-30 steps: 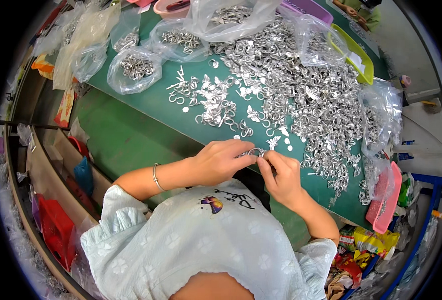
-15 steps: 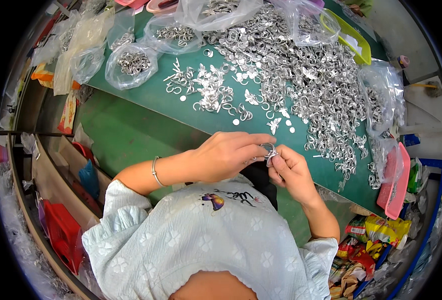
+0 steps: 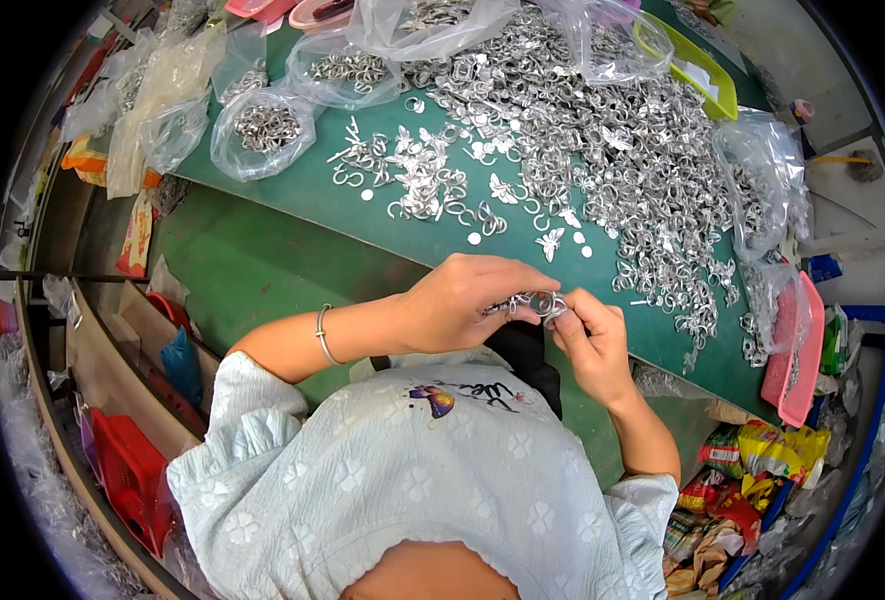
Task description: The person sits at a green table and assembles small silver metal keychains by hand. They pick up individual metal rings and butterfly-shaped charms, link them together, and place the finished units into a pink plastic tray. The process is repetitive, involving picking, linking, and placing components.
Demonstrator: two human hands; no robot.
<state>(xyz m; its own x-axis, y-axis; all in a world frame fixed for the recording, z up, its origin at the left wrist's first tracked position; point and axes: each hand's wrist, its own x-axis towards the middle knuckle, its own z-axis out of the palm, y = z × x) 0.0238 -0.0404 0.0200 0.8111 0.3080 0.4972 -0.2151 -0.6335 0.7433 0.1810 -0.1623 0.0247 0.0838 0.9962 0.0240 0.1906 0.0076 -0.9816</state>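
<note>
Past the table's front edge, my left hand (image 3: 455,306) curls round a small bunch of silver metal rings (image 3: 523,301). My right hand (image 3: 597,346) meets it fingertip to fingertip, thumb and fingers pinched on a silver ring (image 3: 553,308) at the right end of that bunch. Which pieces are joined to which is too small to tell. On the green table just beyond lie a silver butterfly piece (image 3: 551,242), some flat discs (image 3: 475,239) and a small heap of mixed silver pieces (image 3: 425,180).
A large pile of silver pieces (image 3: 603,140) spreads over the green table (image 3: 293,210). Clear plastic bags (image 3: 263,137) hold more at the left. A yellow-green tray (image 3: 720,92) stands far right, a pink basket (image 3: 808,350) at the right edge. Red baskets (image 3: 128,475) sit lower left.
My left hand has lifted slightly and turned, so the rings in its fingers show more. The right hand has shifted a little right, still pinching a ring.
</note>
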